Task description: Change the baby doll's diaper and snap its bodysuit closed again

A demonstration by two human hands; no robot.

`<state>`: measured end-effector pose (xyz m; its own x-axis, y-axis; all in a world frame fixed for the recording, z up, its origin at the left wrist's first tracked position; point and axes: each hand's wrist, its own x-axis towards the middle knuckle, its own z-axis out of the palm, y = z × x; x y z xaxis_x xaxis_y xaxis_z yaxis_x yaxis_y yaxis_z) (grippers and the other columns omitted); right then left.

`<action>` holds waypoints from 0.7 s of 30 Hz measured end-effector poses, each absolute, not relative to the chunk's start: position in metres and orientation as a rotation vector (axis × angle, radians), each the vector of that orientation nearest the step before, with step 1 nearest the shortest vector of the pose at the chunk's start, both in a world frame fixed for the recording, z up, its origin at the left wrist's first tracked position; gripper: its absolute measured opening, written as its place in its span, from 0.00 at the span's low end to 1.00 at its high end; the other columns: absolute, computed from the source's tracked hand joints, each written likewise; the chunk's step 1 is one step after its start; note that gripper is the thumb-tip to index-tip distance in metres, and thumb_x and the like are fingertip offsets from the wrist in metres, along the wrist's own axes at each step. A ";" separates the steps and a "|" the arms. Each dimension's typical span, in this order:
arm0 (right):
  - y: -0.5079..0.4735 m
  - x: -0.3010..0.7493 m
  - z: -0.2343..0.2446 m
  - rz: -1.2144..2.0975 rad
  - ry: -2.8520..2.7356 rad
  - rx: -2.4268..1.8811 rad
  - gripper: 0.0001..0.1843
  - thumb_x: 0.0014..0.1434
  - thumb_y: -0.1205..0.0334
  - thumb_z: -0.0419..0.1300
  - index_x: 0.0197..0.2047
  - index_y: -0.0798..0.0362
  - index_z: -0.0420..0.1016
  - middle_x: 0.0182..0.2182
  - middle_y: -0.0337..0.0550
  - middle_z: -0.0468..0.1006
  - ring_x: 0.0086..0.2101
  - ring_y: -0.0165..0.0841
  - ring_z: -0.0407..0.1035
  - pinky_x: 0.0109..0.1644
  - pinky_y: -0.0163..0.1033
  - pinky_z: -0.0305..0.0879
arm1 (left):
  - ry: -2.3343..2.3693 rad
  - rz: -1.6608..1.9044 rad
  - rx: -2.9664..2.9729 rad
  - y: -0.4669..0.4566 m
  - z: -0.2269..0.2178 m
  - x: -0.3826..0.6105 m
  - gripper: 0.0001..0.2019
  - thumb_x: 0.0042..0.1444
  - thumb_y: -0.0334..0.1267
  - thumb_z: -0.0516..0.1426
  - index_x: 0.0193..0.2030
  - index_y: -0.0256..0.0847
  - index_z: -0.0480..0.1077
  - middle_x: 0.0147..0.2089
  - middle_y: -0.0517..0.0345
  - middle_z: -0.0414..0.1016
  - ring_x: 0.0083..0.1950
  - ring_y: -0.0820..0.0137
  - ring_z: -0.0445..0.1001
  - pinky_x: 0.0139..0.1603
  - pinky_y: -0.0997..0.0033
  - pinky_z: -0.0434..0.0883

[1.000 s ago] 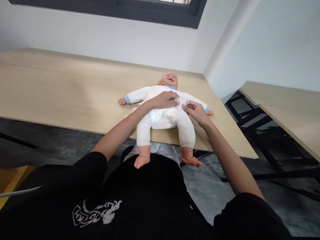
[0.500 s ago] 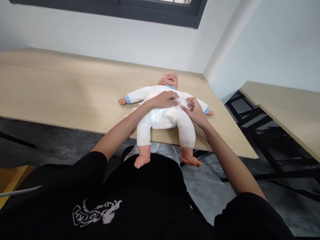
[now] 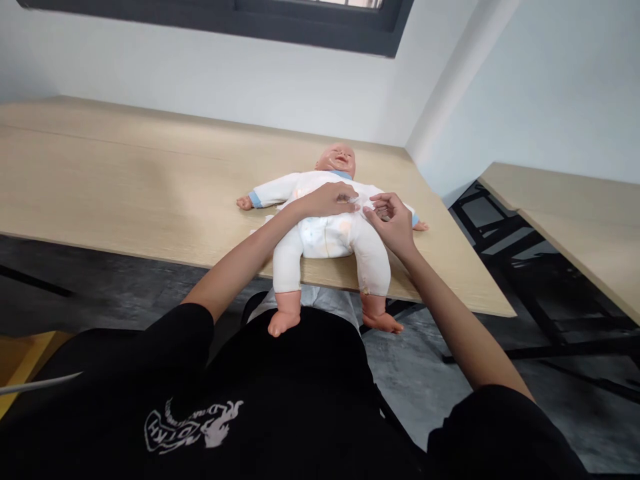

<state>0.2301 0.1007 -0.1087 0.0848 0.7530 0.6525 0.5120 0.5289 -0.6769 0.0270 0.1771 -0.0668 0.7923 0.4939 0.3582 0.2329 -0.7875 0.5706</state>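
Note:
A baby doll (image 3: pixel 373 257) in white clothing with blue cuffs lies on its back, its head away from me and its lower legs hanging over the table's near edge. Around its hips is a white diaper (image 3: pixel 325 241) with faint coloured prints. My left hand (image 3: pixel 330 199) lies across the doll's belly, fingers curled on the diaper's upper edge. At the doll's hip on the right, my right hand (image 3: pixel 393 219) is bent inward, thumb and fingers at the diaper's white side part. The exact pinch is hard to see.
The doll rests on a pale wooden table (image 3: pixel 125 180) against a wall. A second table (image 3: pixel 575 200) with a black frame stands to the right. At the lower left are a yellow object (image 3: pixel 30 360) and a white cable (image 3: pixel 40 383).
My right hand has shifted slightly, its fingers more curled, and the white bunch between my hands looks flatter. My left hand and the doll have stayed nearly in place.

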 end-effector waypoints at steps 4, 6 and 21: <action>0.107 0.233 -0.112 0.325 -1.464 -1.111 0.13 0.58 0.53 0.64 0.42 0.50 0.70 0.32 0.39 0.73 0.31 0.31 0.70 0.35 0.38 0.70 | 0.527 0.696 2.446 0.176 -0.066 0.027 0.14 0.62 0.47 0.56 0.32 0.39 0.67 0.34 0.58 0.67 0.35 0.69 0.63 0.39 0.66 0.60; 0.112 0.237 -0.114 0.370 -1.334 -1.142 0.12 0.57 0.54 0.63 0.41 0.50 0.68 0.33 0.39 0.72 0.29 0.31 0.70 0.33 0.38 0.72 | 0.526 0.684 2.453 0.175 -0.065 0.026 0.13 0.62 0.45 0.56 0.32 0.38 0.68 0.34 0.57 0.68 0.35 0.70 0.63 0.39 0.66 0.61; 0.125 0.248 -0.121 0.505 -0.920 -1.216 0.16 0.55 0.61 0.60 0.42 0.47 0.56 0.37 0.36 0.66 0.27 0.26 0.72 0.31 0.33 0.77 | 0.277 0.347 2.810 0.169 -0.040 0.057 0.18 0.59 0.28 0.51 0.46 0.45 0.80 0.50 0.58 0.83 0.51 0.65 0.77 0.53 0.68 0.66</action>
